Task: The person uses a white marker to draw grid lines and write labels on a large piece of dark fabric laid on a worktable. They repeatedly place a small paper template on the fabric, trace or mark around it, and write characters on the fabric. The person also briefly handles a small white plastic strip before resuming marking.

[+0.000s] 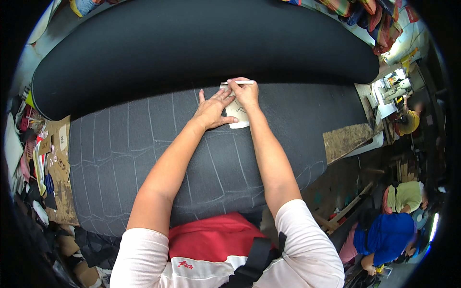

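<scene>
A pale, flat template (238, 116) with a dark mark lies on black fabric (288, 110) spread over the table. My left hand (213, 109) rests flat on the template's left side, fingers spread, pressing it to the cloth. In my right hand (247, 95) is a slim white marking pen (244, 82), pinched near the template's far end. Its tip sits close to my left fingertips, and whether it touches the cloth I cannot tell. Pale outlines of several similar shapes cover the fabric to the left and nearer to me.
A large black fabric roll (201, 43) lies along the far side. Wooden table (61, 173) shows at the left, beside piled scraps. At the right stand a sewing machine (398, 90) and a person in yellow; a person in blue (389, 240) and another in pale green are lower right.
</scene>
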Motion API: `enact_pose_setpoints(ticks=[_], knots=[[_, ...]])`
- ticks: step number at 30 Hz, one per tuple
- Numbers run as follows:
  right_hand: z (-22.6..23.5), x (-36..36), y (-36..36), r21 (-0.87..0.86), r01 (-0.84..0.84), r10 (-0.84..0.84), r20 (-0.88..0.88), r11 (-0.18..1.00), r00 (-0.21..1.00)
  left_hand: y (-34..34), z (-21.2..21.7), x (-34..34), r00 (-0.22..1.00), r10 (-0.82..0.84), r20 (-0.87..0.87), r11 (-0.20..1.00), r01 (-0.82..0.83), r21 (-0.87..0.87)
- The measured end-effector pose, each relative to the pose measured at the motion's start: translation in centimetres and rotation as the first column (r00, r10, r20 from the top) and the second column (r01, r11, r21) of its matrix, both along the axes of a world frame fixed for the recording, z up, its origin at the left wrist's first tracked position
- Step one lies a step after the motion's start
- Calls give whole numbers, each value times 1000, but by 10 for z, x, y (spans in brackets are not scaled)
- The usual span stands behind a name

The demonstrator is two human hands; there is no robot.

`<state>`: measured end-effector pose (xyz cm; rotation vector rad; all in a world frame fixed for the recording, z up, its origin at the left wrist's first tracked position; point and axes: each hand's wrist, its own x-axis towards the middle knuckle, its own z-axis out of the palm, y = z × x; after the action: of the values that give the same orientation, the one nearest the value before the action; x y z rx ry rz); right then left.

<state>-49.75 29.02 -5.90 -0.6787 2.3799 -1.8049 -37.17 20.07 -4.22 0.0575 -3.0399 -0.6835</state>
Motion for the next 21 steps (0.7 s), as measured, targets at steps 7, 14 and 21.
enact_pose_setpoints(ticks=[7,14,21], knots=[[11,-3,2,45,223,-211,-187,974,959,3,-1,1,999,35,-25,999,-35,-9],[11,-8,20,137,221,-174,-292,966,941,3,-3,-1,999,43,-17,998,-44,-38],[33,60,108,284,105,-21,-286,953,958,4,-4,-2,999,52,-1,998,-52,-21]])
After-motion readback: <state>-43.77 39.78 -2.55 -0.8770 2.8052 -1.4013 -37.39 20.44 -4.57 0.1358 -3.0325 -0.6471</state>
